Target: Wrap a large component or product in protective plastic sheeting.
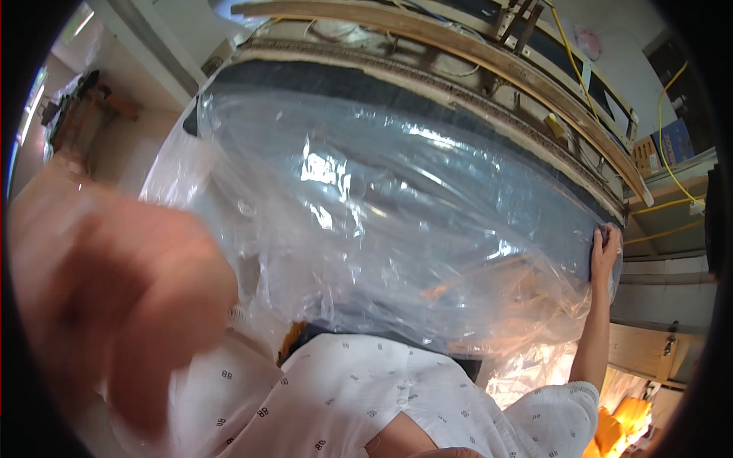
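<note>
A large clear plastic sheet (397,229) spreads in front of me, wrinkled and shiny. It lies over a dark flat surface (305,76) that shows along the far edge. At the right end, my right hand (605,248) reaches out with its fingers bent over the sheet's edge, closed on the plastic. My left hand (145,282) is raised close to the camera at the left, large and smeared by motion. How its fingers lie, and whether they hold anything, does not show. Near my body the sheet hangs loose in folds.
Behind the sheet runs a long wooden bar (458,49) beside a frame with cables. A yellow cord (664,137) hangs at the right near a blue box (673,141). Bright orange material (622,427) lies at the lower right. A post (153,46) stands at the far left.
</note>
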`<state>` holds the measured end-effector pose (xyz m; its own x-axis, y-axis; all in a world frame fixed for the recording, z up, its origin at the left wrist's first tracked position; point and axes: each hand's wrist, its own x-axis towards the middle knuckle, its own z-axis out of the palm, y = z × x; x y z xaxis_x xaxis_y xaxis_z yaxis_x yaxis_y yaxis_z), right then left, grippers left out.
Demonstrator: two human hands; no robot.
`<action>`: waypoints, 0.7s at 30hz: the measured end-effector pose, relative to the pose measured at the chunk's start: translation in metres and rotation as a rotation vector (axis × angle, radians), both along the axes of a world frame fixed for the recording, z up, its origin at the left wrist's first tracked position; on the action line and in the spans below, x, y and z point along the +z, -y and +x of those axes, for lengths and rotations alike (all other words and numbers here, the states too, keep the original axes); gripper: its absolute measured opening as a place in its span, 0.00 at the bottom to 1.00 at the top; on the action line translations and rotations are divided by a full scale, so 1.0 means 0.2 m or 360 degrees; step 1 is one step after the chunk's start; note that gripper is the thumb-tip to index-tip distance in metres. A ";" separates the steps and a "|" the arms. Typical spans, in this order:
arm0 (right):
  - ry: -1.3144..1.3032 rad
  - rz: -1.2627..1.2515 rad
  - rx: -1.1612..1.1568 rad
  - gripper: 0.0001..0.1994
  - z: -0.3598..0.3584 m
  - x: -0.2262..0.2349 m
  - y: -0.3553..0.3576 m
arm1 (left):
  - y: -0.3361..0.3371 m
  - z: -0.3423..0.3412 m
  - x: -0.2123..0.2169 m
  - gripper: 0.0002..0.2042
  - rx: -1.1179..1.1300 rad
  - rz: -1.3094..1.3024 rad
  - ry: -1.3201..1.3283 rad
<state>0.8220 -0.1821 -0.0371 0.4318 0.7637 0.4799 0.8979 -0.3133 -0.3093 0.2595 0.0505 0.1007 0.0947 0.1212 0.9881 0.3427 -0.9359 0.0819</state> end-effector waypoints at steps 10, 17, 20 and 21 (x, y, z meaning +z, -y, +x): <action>-0.0152 -0.0074 -0.0082 0.09 0.02 0.01 0.10 | -0.67 0.05 -0.72 0.07 0.0396 -0.1361 -0.0563; -0.0392 -0.0003 -0.0174 0.07 0.04 0.02 0.08 | -0.72 0.12 -0.68 0.07 0.0501 -0.1443 -0.0676; -0.0515 -0.0066 -0.0086 0.05 0.08 -0.01 0.06 | -0.73 0.13 -0.68 0.06 0.0522 -0.1524 -0.0593; -0.0524 -0.0071 -0.0074 0.05 0.10 -0.02 0.06 | -0.73 0.13 -0.68 0.06 0.0538 -0.1529 -0.0596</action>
<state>0.8412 -0.1948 -0.0417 0.5928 0.7569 0.2752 0.7366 -0.3713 -0.5653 0.2857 0.1962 -0.0363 0.1869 0.9052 0.3817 0.7262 -0.3889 0.5669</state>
